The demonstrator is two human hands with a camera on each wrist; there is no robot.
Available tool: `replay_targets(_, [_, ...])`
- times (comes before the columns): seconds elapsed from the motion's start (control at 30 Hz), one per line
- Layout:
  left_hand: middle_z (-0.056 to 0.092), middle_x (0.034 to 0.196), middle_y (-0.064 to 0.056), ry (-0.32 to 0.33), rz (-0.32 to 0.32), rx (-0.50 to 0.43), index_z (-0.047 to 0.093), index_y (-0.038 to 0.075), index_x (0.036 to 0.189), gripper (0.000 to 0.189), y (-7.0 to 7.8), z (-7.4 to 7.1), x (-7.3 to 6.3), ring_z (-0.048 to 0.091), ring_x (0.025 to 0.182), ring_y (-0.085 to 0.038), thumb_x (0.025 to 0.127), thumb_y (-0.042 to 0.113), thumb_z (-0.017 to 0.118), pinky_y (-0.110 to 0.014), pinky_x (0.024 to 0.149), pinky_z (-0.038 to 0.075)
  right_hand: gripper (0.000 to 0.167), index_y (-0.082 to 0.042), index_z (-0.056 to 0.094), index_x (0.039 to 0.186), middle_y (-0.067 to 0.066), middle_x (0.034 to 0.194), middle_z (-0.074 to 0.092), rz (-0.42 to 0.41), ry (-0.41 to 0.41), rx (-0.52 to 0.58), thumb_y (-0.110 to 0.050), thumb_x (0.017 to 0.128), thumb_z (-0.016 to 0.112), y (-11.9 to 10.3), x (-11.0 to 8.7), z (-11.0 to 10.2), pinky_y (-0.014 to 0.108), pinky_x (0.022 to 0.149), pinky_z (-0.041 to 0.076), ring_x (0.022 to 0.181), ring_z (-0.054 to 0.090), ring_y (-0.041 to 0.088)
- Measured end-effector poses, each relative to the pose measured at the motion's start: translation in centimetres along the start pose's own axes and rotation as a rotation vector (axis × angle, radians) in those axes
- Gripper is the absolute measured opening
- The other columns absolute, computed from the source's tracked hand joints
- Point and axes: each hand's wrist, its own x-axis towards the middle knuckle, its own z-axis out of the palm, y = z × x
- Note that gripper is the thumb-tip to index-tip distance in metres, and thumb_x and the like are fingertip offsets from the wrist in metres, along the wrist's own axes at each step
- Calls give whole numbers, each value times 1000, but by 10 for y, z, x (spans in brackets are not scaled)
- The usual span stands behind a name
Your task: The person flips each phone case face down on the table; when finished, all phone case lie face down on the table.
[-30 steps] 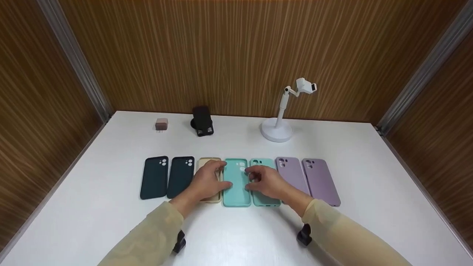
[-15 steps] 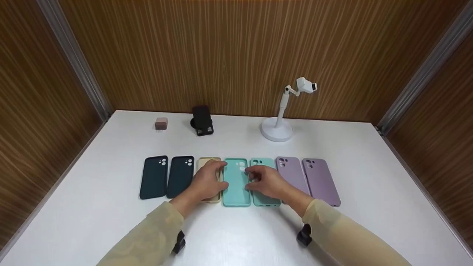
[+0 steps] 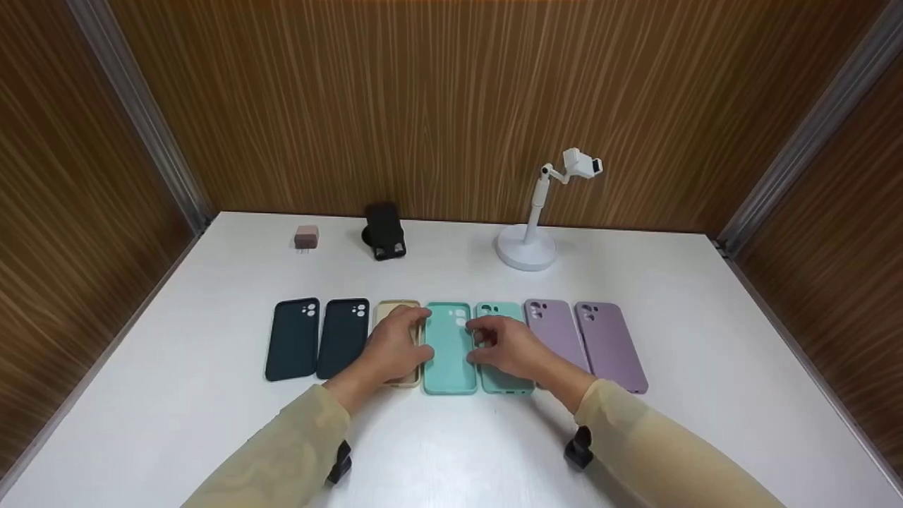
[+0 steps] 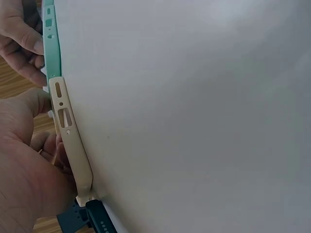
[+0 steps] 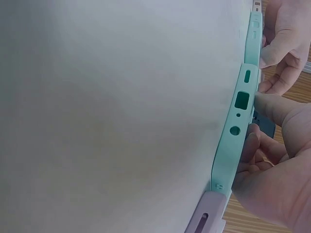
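Observation:
Seven-odd aside, several phone cases lie in a row across the white table (image 3: 705,437). At the centre is a mint case (image 3: 450,353), hollow side up. My left hand (image 3: 397,346) lies over a cream case (image 3: 403,381), its index fingertip and thumb tip at the mint case's left edge. Over a second mint case (image 3: 509,384), back up, my right hand (image 3: 511,347) has its index and thumb tips at the central case's right edge. In the left wrist view the cream case (image 4: 75,150) stands beside my palm; in the right wrist view, the second mint case (image 5: 231,145) does.
Left of the hands lie two dark cases (image 3: 293,339), hollow side up. Two purple cases (image 3: 612,349) lie to the right, backs up. Behind are a pink charger (image 3: 306,237), a black phone-shaped item on a stand (image 3: 385,229) and a white stand (image 3: 526,248).
My left thumb has drawn back from over the central mint case to its left edge. The right hand and the row of cases stay in place; the head view shifts slightly.

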Motion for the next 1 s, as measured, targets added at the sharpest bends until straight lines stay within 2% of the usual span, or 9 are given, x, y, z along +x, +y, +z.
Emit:
replay_targets(0.33, [59, 145, -12, -32, -34, -44, 61, 6, 146, 60, 2, -7, 2, 54, 136, -27, 88, 8, 77, -45, 116, 42, 48, -14, 69, 140, -1, 108, 65, 5, -1, 14, -13, 94, 83, 0, 1, -1, 35, 90, 51, 101, 57, 19])
replay_targets(0.67, [65, 130, -8, -33, -75, -88, 58, 6, 149, 63, 9, -13, 2, 60, 117, -25, 88, 8, 75, -44, 107, 49, 45, -11, 70, 137, 0, 103, 65, -25, 4, -30, -12, 93, 83, -1, 3, 1, 34, 85, 48, 95, 57, 18])
replay_targets(0.77, [65, 127, -7, -36, -87, -109, 56, 7, 151, 65, 12, -14, 2, 59, 109, -23, 88, 8, 75, -41, 99, 51, 45, -11, 70, 136, 0, 103, 65, -26, 6, -39, -12, 93, 83, -3, 2, 1, 34, 85, 49, 95, 57, 18])
replay_targets(0.9, [65, 122, -9, -31, -68, -125, 55, 5, 152, 67, 14, -13, 3, 57, 93, -20, 87, 6, 75, -36, 83, 50, 43, -10, 71, 134, 0, 103, 65, -23, 10, -48, -10, 94, 83, -5, 1, 1, 35, 86, 49, 95, 57, 18])
replay_targets(1.0, [65, 121, -10, -13, -51, -130, 56, 4, 150, 67, 15, -11, 4, 56, 89, -19, 86, 4, 75, -33, 79, 49, 40, -10, 72, 133, 1, 102, 65, -34, 13, -63, -9, 94, 82, -6, 1, 1, 35, 85, 50, 95, 57, 18])
